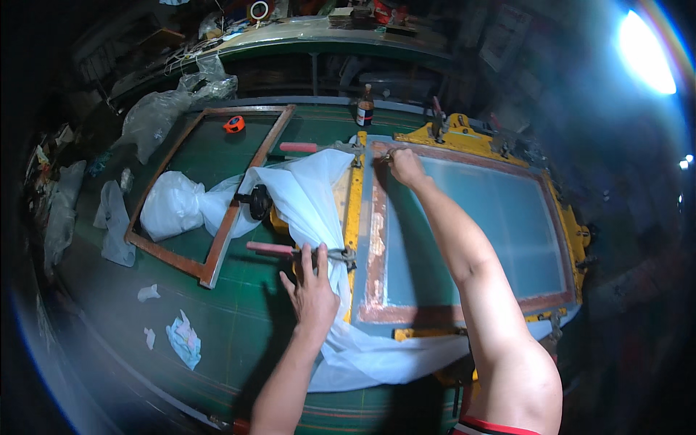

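A reddish-brown frame (376, 239) lies under pale mesh fabric (475, 217) stretched flat across it, with yellow clamp bars (354, 203) along the sides. My right hand (406, 167) is at the frame's far left corner, its fingers closed on something small that I cannot make out. My left hand (315, 293) is open, fingers apart, beside a pink-handled clamp (270, 248) on the left bar. Loose white fabric (304, 185) drapes past that hand and over the bar. A second pink-handled clamp (299, 147) grips the bar farther back.
Left of the clamps lies another brown frame (210, 264) with bundled white fabric (172, 205) and an orange tape measure (233, 124) across it. A dark bottle (365, 107) stands at the back. Crumpled plastic (156, 119) and rags (184, 341) lie on the green table (138, 319).
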Demonstrator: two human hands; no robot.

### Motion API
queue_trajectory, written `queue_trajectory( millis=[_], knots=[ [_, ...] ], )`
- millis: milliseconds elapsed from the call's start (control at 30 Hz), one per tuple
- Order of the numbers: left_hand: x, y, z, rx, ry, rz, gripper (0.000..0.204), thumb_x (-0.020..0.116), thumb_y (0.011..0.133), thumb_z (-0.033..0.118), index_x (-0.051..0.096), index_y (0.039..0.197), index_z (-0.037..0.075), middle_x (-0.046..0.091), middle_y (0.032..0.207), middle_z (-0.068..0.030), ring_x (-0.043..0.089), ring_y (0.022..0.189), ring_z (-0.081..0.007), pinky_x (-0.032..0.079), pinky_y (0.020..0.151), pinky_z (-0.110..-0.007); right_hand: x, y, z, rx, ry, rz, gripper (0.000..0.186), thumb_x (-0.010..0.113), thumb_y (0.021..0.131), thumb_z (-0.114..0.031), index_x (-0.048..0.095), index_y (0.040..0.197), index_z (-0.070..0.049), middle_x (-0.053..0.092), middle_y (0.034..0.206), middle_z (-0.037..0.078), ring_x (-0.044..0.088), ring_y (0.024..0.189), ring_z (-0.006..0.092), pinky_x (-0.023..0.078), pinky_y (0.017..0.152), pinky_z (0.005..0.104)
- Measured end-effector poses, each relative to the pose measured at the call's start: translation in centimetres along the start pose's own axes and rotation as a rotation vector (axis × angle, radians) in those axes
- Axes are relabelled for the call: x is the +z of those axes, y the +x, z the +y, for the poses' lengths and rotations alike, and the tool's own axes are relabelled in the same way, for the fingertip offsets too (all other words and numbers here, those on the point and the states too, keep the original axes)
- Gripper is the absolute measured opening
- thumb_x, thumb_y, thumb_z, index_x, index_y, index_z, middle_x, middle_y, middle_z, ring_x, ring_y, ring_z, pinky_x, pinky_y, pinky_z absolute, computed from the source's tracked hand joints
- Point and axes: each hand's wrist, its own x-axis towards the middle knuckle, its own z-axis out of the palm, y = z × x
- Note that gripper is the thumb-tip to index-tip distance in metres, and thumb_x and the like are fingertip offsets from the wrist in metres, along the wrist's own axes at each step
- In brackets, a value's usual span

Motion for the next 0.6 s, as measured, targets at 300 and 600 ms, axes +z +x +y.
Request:
queue_trajectory(
  millis=[300,600],
  knots=[
    [0.7,0.3,0.0,-0.002,0.013,0.001,0.082,0.068,0.077,0.0,0.043,0.154,0.01,0.032,0.16,-0.02,0.044,0.143,-0.0387,0.025,0.115,-0.073,3.5,7.9,2.3,-0.025,-0.108,-0.009,0.022,0.065,0.082,-0.008,0.075,0.1,-0.001,0.074,0.103,0.025,0.071,0.1,0.0432,0.057,0.09,0.0505],
    [-0.2,0.0,0.8,-0.029,-0.046,0.027,0.073,0.061,0.088,-0.002,0.037,0.156,0.009,0.032,0.162,-0.0179,0.041,0.145,-0.0406,0.028,0.116,-0.071,0.2,0.7,-0.7,-0.108,-0.127,-0.132,0.018,0.065,0.079,-0.01,0.075,0.09,0.001,0.073,0.099,0.026,0.071,0.1,0.041,0.058,0.09,0.0491]
  ],
)
